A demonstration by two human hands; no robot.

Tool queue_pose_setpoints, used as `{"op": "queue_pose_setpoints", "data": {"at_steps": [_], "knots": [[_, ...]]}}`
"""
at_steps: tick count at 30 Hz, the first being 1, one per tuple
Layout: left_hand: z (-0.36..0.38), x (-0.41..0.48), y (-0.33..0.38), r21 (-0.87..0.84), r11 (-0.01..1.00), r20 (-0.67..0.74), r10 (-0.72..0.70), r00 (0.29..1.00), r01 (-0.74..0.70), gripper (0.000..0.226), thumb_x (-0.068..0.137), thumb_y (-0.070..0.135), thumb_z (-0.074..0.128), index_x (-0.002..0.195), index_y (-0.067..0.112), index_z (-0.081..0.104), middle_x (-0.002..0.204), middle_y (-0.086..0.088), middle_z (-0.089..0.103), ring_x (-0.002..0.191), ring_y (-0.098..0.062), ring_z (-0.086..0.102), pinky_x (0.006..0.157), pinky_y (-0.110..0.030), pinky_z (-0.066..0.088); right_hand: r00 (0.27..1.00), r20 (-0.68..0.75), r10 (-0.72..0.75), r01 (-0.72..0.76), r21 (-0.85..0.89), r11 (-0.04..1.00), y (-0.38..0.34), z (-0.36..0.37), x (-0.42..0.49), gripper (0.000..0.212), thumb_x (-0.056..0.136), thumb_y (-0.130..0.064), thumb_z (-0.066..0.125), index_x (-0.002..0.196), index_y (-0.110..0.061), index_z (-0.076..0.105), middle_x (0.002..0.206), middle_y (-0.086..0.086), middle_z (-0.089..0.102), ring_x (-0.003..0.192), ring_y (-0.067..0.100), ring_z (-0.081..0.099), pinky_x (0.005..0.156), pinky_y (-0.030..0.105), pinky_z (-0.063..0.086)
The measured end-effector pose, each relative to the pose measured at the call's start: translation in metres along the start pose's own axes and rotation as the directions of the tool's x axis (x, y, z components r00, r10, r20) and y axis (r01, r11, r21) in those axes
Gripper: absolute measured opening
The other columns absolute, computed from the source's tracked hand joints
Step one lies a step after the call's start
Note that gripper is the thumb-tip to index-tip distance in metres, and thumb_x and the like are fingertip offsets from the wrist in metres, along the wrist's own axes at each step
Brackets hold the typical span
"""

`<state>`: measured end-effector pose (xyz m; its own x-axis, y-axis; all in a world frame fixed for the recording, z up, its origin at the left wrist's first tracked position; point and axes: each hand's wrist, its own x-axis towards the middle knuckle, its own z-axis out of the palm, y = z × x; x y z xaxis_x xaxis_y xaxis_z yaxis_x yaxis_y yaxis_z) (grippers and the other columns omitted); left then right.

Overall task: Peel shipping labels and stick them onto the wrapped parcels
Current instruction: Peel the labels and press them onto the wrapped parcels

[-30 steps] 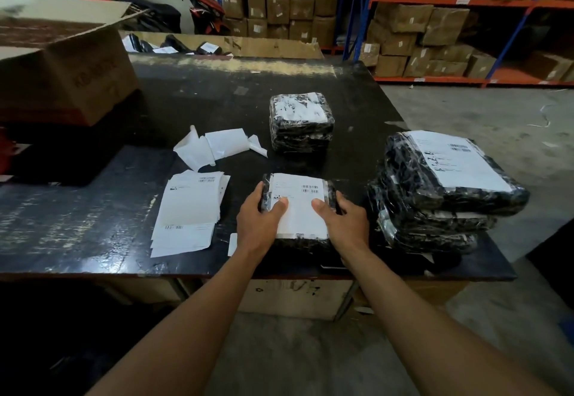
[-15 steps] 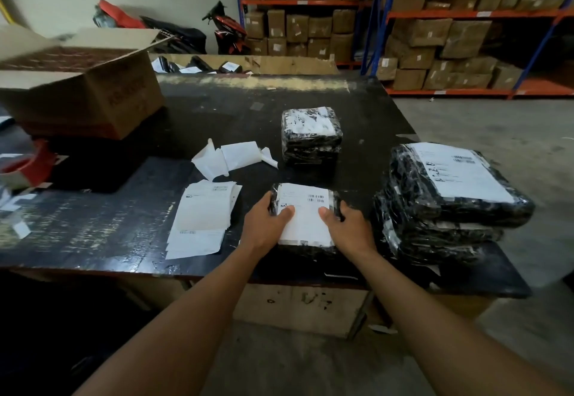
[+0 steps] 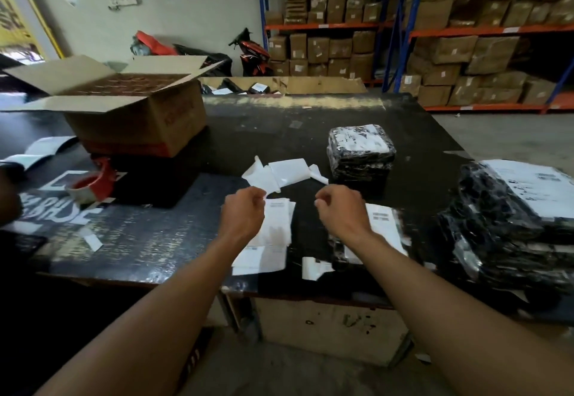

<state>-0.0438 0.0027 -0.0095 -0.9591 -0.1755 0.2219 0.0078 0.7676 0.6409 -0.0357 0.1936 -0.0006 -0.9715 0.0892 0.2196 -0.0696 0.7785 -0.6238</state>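
Note:
My left hand [image 3: 243,215] hovers with loosely curled fingers over the stack of white shipping labels [image 3: 275,231] near the table's front edge and holds nothing. My right hand [image 3: 341,212] hangs the same way, just left of a black wrapped parcel [image 3: 385,228] that carries a white label on top. Neither hand touches that parcel. Farther back sits a small wrapped parcel [image 3: 360,153] with a label. At the right edge a pile of bigger wrapped parcels [image 3: 503,228] has a label on its top one.
Peeled backing papers [image 3: 279,173] lie crumpled behind the hands, and a white scrap [image 3: 313,266] rests at the front edge. An open cardboard box [image 3: 139,116] and a red tape dispenser [image 3: 93,183] occupy the left of the black table [image 3: 155,240]. Shelves of cartons stand behind.
Both hands have lifted off the labelled parcel and moved left, the left one over the label stack. The view has swung up and left.

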Motion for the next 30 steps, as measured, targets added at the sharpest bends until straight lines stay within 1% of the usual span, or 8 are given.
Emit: {"op": "queue_pose_setpoints", "data": {"at_steps": [3, 6, 8, 12, 18, 22, 26, 30], "knots": [[-0.004, 0.014, -0.031, 0.086, 0.996, 0.127, 0.013, 0.992, -0.024, 0.034, 0.093, 0.018, 0.063, 0.127, 0.017, 0.064, 0.127, -0.004, 0.066, 0.115, -0.024, 0.062, 0.1, -0.036, 0.048, 0.995, 0.104, 0.0, 0.003, -0.028, 1.0, -0.02, 0.039, 0.005, 0.025, 0.09, -0.023, 0.062, 0.114, -0.022, 0.07, 0.119, 0.003, 0.069, 0.111, 0.026, 0.063, 0.093, 0.036, 0.051], [0.004, 0.021, -0.047, 0.104, 0.994, 0.276, 0.01, 0.961, -0.04, 0.048, 0.095, 0.02, 0.06, 0.142, 0.016, 0.049, 0.146, -0.007, 0.05, 0.13, -0.027, 0.05, 0.108, -0.038, 0.04, 0.972, 0.234, 0.027, -0.022, -0.024, 0.999, -0.027, 0.07, 0.009, 0.047, 0.095, -0.023, 0.06, 0.141, -0.018, 0.052, 0.147, 0.005, 0.048, 0.133, 0.026, 0.046, 0.108, 0.035, 0.038], [0.011, 0.025, -0.057, 0.122, 0.991, 0.339, 0.017, 0.941, -0.061, 0.05, 0.097, 0.024, 0.058, 0.145, 0.014, 0.045, 0.146, -0.009, 0.049, 0.13, -0.028, 0.05, 0.106, -0.037, 0.04, 0.952, 0.304, 0.044, -0.029, -0.056, 0.998, -0.027, 0.083, 0.01, 0.053, 0.097, -0.026, 0.058, 0.147, -0.014, 0.043, 0.153, 0.007, 0.04, 0.14, 0.025, 0.038, 0.113, 0.034, 0.031], [0.016, 0.031, -0.072, 0.116, 0.985, 0.34, 0.079, 0.937, -0.125, 0.043, 0.095, 0.027, 0.06, 0.135, 0.011, 0.057, 0.133, -0.007, 0.061, 0.119, -0.024, 0.057, 0.097, -0.03, 0.043, 0.957, 0.283, 0.063, -0.021, -0.149, 0.989, -0.022, 0.093, 0.01, 0.039, 0.093, -0.028, 0.062, 0.127, -0.008, 0.062, 0.128, 0.012, 0.06, 0.121, 0.031, 0.054, 0.101, 0.036, 0.042], [0.016, 0.036, -0.08, 0.109, 0.982, 0.319, 0.111, 0.941, -0.153, 0.032, 0.09, 0.022, 0.069, 0.118, 0.006, 0.069, 0.119, -0.009, 0.061, 0.108, -0.023, 0.059, 0.08, -0.019, 0.037, 0.965, 0.238, 0.109, -0.054, -0.226, 0.973, -0.018, 0.102, 0.011, 0.029, 0.085, -0.031, 0.07, 0.097, -0.004, 0.074, 0.108, 0.007, 0.063, 0.106, 0.029, 0.058, 0.085, 0.044, 0.052], [0.02, 0.034, -0.084, 0.087, 0.969, 0.282, 0.2, 0.938, -0.232, 0.015, 0.089, 0.019, 0.07, 0.095, 0.008, 0.077, 0.098, -0.008, 0.07, 0.09, -0.021, 0.064, 0.07, -0.023, 0.041, 0.981, 0.18, 0.077, -0.025, -0.275, 0.961, -0.025, 0.105, 0.006, 0.024, 0.09, -0.035, 0.066, 0.107, -0.02, 0.075, 0.112, 0.0, 0.059, 0.11, 0.024, 0.05, 0.09, 0.044, 0.046], [0.011, 0.039, -0.08, 0.146, 0.954, 0.218, 0.226, 0.949, -0.261, 0.027, 0.087, 0.03, 0.071, 0.11, 0.017, 0.075, 0.113, -0.003, 0.067, 0.102, -0.02, 0.059, 0.087, -0.038, 0.051, 0.986, 0.152, 0.066, -0.019, -0.293, 0.956, -0.027, 0.1, 0.007, 0.025, 0.091, -0.038, 0.063, 0.11, -0.025, 0.074, 0.111, 0.001, 0.057, 0.11, 0.023, 0.051, 0.092, 0.042, 0.045], [-0.01, 0.053, -0.051, -0.216, 0.974, 0.124, 0.097, 0.987, -0.068, 0.038, 0.088, 0.028, 0.071, 0.125, 0.017, 0.066, 0.123, -0.003, 0.065, 0.103, -0.016, 0.062, 0.087, -0.026, 0.048, 0.999, 0.032, 0.028, -0.023, -0.147, 0.989, -0.034, 0.077, 0.025, 0.023, 0.089, -0.039, 0.064, 0.106, -0.028, 0.076, 0.102, -0.002, 0.065, 0.099, 0.017, 0.06, 0.079, 0.028, 0.044]]}}
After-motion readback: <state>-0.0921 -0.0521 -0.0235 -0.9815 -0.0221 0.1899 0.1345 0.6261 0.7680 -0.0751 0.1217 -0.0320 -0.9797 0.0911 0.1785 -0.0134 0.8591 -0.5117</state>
